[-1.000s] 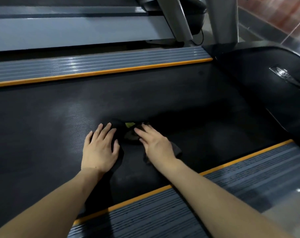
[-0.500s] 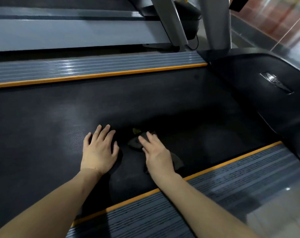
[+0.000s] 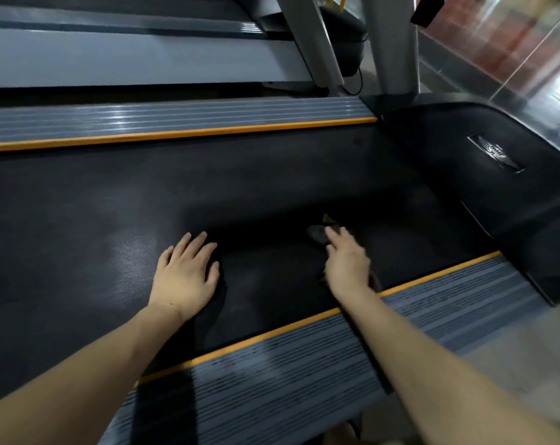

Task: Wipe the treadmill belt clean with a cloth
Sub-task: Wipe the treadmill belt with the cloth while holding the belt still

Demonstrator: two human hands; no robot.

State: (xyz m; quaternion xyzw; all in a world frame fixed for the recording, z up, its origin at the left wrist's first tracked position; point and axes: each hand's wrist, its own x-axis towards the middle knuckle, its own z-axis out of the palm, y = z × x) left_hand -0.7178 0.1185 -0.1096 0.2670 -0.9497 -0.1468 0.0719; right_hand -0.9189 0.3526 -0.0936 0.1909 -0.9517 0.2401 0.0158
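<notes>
Cloth [image 3: 318, 234] under flat right hand [image 3: 347, 263], left hand [image 3: 184, 273] flat

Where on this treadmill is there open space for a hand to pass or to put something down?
Most of the belt is bare: the wide stretch left of the left hand, and the strip between both hands and the far orange-edged rail. The near rail is crossed by both forearms. It is crowded only around the right hand, which presses on the dark cloth.

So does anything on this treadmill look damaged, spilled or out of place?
Nothing stands out. The belt looks intact with no spill, both orange-edged side rails run straight, and the dark cloth sits flat under the right hand, left hand beside it.
</notes>
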